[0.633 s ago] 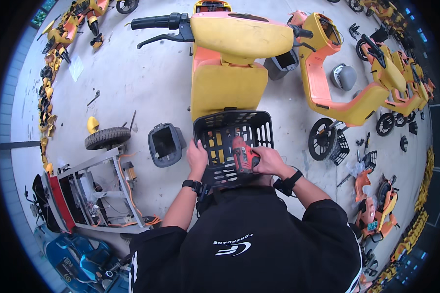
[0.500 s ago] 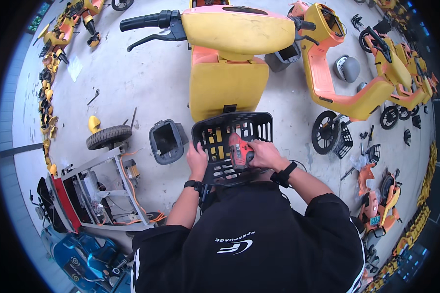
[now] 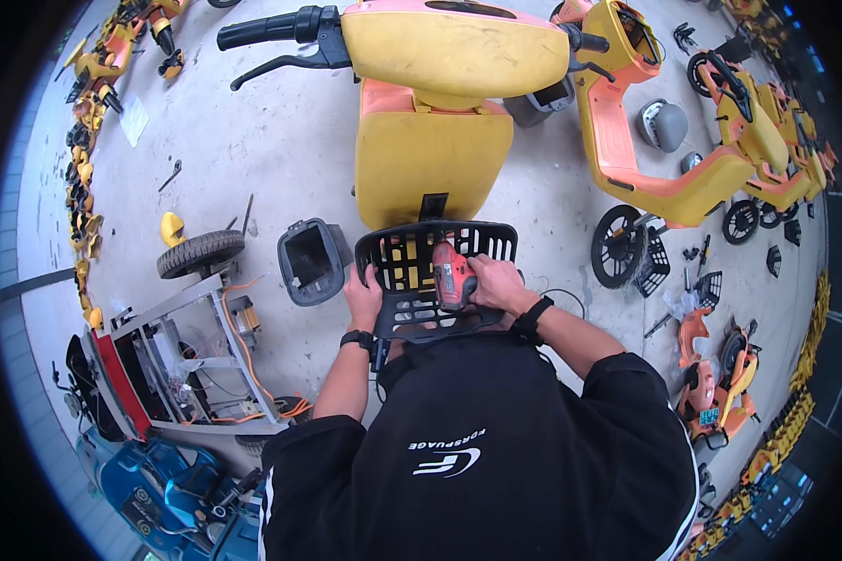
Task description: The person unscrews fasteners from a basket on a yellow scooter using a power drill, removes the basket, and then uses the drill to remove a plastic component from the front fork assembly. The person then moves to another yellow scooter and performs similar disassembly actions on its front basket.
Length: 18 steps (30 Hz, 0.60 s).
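Observation:
A black plastic scooter basket [image 3: 482, 241] sits in front of me, against the front of a yellow scooter [image 3: 435, 150]. My left hand [image 3: 363, 285] grips the basket's left rim. My right hand [image 3: 496, 283] holds a red cordless screwdriver [image 3: 452, 271] down inside the basket, its tip hidden among the basket's slats. Both wrists wear dark bands.
A grey plastic housing [image 3: 311, 260] lies on the concrete left of the basket. A loose tyre [image 3: 200, 252] and an open metal frame with wiring [image 3: 173, 351] sit further left. An orange scooter frame [image 3: 646, 159], a wheel [image 3: 617, 245] and scattered parts lie right.
The view has shifted slightly, so the scooter and basket sit a little higher and closer in frame. Both hands keep their hold on the basket and the screwdriver.

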Each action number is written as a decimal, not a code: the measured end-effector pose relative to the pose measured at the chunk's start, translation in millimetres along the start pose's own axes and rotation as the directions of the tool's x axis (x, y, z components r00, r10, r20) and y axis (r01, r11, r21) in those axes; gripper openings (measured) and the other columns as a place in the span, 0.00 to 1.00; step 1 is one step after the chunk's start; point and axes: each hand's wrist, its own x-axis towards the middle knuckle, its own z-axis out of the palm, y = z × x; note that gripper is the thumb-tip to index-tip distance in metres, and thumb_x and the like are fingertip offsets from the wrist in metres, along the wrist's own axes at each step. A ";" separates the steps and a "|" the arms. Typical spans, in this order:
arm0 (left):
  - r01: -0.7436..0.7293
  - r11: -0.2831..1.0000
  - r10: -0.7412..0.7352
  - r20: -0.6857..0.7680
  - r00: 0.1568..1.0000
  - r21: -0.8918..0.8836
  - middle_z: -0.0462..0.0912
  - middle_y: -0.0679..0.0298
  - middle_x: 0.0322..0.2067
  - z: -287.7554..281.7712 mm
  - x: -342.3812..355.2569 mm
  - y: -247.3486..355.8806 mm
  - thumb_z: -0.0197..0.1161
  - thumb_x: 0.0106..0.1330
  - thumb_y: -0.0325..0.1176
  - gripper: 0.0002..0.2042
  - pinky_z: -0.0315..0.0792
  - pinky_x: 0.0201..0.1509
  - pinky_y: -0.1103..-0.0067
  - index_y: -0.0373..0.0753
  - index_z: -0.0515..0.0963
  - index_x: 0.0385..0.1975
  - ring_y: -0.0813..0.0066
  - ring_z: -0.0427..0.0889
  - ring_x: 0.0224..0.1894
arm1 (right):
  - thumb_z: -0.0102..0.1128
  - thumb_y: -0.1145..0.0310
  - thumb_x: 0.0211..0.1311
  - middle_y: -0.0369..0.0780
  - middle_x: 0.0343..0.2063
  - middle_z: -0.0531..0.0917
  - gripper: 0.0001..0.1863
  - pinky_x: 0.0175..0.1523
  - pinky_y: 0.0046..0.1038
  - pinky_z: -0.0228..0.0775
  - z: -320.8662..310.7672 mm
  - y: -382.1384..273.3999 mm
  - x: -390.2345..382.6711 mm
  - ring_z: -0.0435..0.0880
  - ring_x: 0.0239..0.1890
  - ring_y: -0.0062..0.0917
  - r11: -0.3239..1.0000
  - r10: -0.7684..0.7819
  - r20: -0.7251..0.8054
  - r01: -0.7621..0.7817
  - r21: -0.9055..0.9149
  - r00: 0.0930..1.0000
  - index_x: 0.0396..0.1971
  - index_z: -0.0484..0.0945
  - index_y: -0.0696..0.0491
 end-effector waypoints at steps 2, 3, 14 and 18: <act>-0.007 1.000 0.008 -0.005 1.000 0.013 0.84 0.51 0.27 -0.8 0.7 -0.8 0.56 0.67 0.32 0.09 0.76 0.35 0.65 0.32 0.75 0.39 0.50 0.83 0.32 | 0.66 0.62 0.39 0.45 0.37 0.79 0.26 0.42 0.38 0.75 2.7 2.3 -3.4 0.81 0.38 0.41 1.000 -0.020 -0.013 0.020 -0.009 1.000 0.42 0.75 0.56; -0.009 1.000 0.009 -0.008 1.000 0.013 0.84 0.51 0.27 -1.2 1.6 -1.3 0.56 0.67 0.32 0.09 0.76 0.35 0.65 0.32 0.75 0.39 0.50 0.83 0.32 | 0.66 0.60 0.39 0.45 0.36 0.79 0.27 0.40 0.39 0.75 4.6 3.0 -4.5 0.82 0.36 0.42 0.999 -0.038 -0.027 0.038 -0.015 0.999 0.42 0.75 0.55; 0.012 1.000 -0.012 0.029 1.000 0.007 0.83 0.52 0.26 -0.4 3.5 -3.1 0.55 0.67 0.32 0.08 0.75 0.36 0.64 0.34 0.75 0.36 0.50 0.83 0.33 | 0.67 0.66 0.37 0.44 0.35 0.79 0.26 0.40 0.38 0.76 26.5 3.3 -3.0 0.82 0.37 0.40 0.999 -0.046 -0.145 0.044 -0.019 0.988 0.42 0.74 0.54; 0.034 0.999 -0.034 0.016 0.999 -0.016 0.83 0.52 0.27 -0.3 4.7 -0.5 0.55 0.67 0.33 0.08 0.75 0.37 0.64 0.34 0.75 0.36 0.49 0.83 0.33 | 0.66 0.67 0.37 0.43 0.34 0.78 0.24 0.40 0.39 0.75 29.6 6.6 -0.4 0.81 0.36 0.40 0.998 -0.057 -0.145 0.056 -0.013 0.988 0.40 0.74 0.54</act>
